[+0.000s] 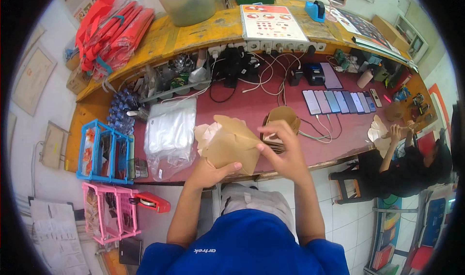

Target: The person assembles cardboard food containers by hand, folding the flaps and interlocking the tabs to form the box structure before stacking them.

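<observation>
My left hand (pixel 211 173) is closed on a partly folded brown kraft paper box (pixel 231 143), its thumb lying along the near edge. The box is tilted above the table, with flaps sticking out at its top and left. At the box's right corner is my right hand (pixel 286 151); its thumb touches the cardboard while the index finger stands apart from the thumb. Just beyond that hand, a stack of kraft boxes (pixel 281 116) sits on the dark red table (pixel 232 108), partly covered by my fingers. Pale paper shapes (pixel 206 132) show behind the box's left side.
Clear plastic bags (pixel 170 129) lie left of the box. Blue (pixel 104 151) and pink baskets (pixel 109 212) stand at the table's left end. Several phones (pixel 339 102) and tangled cables (pixel 271 76) lie farther back. Another person (pixel 404 166) sits at the right, handling brown paper.
</observation>
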The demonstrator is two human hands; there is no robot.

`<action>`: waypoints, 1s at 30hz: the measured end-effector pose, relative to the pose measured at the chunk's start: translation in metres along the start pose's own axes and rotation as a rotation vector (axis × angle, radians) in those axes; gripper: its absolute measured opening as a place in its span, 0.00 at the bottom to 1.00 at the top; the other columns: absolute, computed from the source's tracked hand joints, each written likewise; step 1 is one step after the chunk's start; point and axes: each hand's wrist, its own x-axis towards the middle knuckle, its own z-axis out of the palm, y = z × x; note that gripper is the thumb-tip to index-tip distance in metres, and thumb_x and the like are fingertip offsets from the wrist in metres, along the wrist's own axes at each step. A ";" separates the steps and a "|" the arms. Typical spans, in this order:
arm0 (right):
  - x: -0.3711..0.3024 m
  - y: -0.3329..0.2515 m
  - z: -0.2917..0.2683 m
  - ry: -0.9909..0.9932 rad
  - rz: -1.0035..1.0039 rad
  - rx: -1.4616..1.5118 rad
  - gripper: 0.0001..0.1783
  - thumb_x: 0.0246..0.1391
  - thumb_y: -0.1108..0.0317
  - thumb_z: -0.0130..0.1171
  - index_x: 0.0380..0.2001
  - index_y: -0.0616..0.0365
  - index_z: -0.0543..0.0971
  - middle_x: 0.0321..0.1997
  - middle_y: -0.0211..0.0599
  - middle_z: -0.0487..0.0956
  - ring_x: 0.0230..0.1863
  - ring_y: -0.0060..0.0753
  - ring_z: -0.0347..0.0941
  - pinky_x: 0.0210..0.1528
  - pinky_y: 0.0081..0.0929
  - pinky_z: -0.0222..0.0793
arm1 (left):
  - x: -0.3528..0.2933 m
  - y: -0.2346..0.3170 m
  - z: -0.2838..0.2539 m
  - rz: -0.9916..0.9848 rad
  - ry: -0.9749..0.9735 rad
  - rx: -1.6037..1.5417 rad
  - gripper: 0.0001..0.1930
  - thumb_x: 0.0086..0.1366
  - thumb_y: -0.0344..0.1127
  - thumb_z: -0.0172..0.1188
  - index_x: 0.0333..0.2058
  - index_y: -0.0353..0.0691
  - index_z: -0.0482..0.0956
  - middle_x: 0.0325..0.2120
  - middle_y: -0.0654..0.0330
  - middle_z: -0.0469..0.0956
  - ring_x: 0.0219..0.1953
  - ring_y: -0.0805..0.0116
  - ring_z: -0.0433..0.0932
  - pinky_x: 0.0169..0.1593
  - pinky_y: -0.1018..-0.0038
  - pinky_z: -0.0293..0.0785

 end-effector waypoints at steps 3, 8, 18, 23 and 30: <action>0.009 -0.008 0.000 -0.077 -0.013 0.009 0.18 0.53 0.70 0.73 0.47 0.62 0.83 0.45 0.39 0.80 0.50 0.34 0.77 0.53 0.30 0.72 | -0.001 0.006 -0.003 -0.042 -0.056 0.017 0.28 0.66 0.27 0.68 0.63 0.34 0.71 0.55 0.59 0.79 0.58 0.70 0.75 0.60 0.69 0.73; 0.005 -0.001 0.010 -0.105 0.153 0.059 0.14 0.53 0.68 0.73 0.41 0.61 0.85 0.41 0.33 0.82 0.41 0.28 0.78 0.41 0.24 0.72 | 0.001 0.004 -0.003 -0.001 -0.002 -0.033 0.27 0.67 0.29 0.68 0.63 0.34 0.71 0.55 0.60 0.79 0.58 0.70 0.75 0.61 0.69 0.73; -0.001 0.007 0.021 -0.047 0.195 0.107 0.10 0.59 0.72 0.70 0.41 0.64 0.84 0.43 0.33 0.80 0.43 0.21 0.78 0.43 0.21 0.77 | 0.006 0.005 -0.008 -0.110 -0.062 -0.026 0.23 0.70 0.30 0.66 0.61 0.33 0.74 0.54 0.61 0.79 0.56 0.72 0.76 0.59 0.71 0.74; 0.000 0.006 0.026 0.043 0.139 0.050 0.08 0.54 0.72 0.71 0.36 0.63 0.83 0.37 0.35 0.82 0.37 0.29 0.80 0.37 0.23 0.74 | 0.008 0.003 -0.003 -0.080 -0.022 -0.028 0.22 0.70 0.30 0.65 0.61 0.33 0.74 0.53 0.62 0.80 0.55 0.72 0.76 0.58 0.72 0.74; -0.003 0.013 0.036 0.050 0.165 0.036 0.08 0.54 0.72 0.71 0.35 0.64 0.82 0.35 0.38 0.80 0.36 0.31 0.79 0.37 0.25 0.74 | 0.013 0.010 0.003 -0.083 0.049 0.073 0.25 0.67 0.34 0.68 0.59 0.34 0.74 0.51 0.59 0.80 0.54 0.69 0.78 0.57 0.69 0.75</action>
